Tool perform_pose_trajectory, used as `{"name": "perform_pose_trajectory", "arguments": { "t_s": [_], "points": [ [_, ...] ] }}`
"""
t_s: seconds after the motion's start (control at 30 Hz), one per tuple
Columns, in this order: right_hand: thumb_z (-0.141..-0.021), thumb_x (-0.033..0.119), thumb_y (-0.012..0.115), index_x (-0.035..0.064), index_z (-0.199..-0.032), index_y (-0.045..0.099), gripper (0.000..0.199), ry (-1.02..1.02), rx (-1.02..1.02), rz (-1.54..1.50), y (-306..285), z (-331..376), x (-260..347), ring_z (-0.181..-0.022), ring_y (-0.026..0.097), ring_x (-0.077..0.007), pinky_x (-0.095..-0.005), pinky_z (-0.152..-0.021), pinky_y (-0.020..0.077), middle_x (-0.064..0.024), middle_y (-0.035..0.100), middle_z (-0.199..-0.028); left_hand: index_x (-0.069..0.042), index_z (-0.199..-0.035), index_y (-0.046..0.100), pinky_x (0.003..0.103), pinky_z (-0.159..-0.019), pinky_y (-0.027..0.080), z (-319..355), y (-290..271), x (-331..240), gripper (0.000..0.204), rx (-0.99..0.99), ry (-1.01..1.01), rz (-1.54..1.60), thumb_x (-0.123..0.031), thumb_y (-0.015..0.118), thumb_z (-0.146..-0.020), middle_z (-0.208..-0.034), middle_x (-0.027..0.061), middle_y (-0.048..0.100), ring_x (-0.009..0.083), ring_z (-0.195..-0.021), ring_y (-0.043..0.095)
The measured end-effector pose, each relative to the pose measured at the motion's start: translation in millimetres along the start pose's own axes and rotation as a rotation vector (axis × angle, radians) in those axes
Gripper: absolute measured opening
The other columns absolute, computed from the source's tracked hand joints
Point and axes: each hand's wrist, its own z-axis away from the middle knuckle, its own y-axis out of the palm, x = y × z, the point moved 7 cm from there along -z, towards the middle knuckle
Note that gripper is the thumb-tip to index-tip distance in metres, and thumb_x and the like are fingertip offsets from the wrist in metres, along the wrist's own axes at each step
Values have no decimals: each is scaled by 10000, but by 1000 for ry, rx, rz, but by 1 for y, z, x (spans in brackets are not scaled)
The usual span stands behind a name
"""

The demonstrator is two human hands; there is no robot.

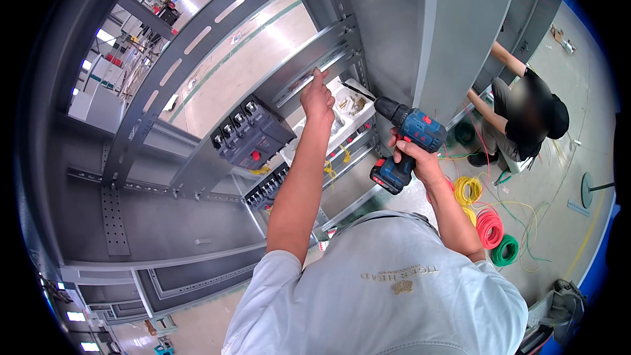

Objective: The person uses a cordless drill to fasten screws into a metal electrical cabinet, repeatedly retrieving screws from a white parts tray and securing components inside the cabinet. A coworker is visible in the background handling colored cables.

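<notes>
Pale work shirt (368,309) fills bottom, nearest cam. Far L: slotted grey cabinet frame (127,133), then dark breaker (266,133) w/ exposed terminals (238,120); loose hardware dropped there could lodge, if fingers fumble it. L hand (317,98) is up at the metal rail (289,92), fingers mostly curled, tips at its edge; can't tell if they pinch a small part. Just R & below: white tray (348,125) w/ small fasteners (355,103); a forearm knock could tip it, scattering bits. R hand (424,163) is wrapped firmly round grip of blue cordless drill (417,128), chuck pointing up-L toward tray; accidental trigger squeeze nr L hand could nick skin. Further R: wire coils (482,227) on floor (559,236), stray strands = trip risk, incl. for crouching co-worker (522,118).
</notes>
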Motion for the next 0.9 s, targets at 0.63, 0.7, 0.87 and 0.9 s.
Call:
{"name": "perform_pose_trajectory", "arguments": {
  "t_s": [0.63, 0.7, 0.87, 0.9],
  "points": [
    [-887, 90, 697, -5, -1125, 636, 264, -134, -53, -6, 10, -39, 0, -679, 618, -106, -276, -666, 526, -48, 671, -913, 35, -1151, 652, 235, -437, 166, -1, -1, 0, 406, -27, 12, -10, -346, 655, -1009, -590, -93, 215, 32, -473, 195],
    [-887, 91, 699, -6, -1130, 637, 269, -150, -44, 6, 10, -43, 0, -679, 618, -108, -276, -666, 527, -45, 670, -903, 36, -1172, 646, 235, -435, 168, -2, -2, 1, 414, -32, 7, -14, -346, 650, -1013, -588, -90, 205, 35, -470, 189],
    [-894, 86, 697, -6, -1129, 640, 258, -139, -49, -2, 11, -48, -1, -673, 610, -105, -275, -658, 524, -37, 660, -881, 37, -1172, 645, 234, -433, 165, -2, -1, 2, 414, -31, 17, -4, -344, 655, -1010, -585, -90, 209, 34, -467, 193],
    [-895, 84, 696, -6, -1128, 641, 256, -138, -51, -2, 11, -49, -2, -672, 607, -104, -274, -657, 524, -36, 657, -877, 37, -1172, 645, 235, -433, 165, -2, -1, 3, 414, -32, 15, -5, -344, 655, -1010, -585, -91, 209, 34, -466, 193]
  ]
}}
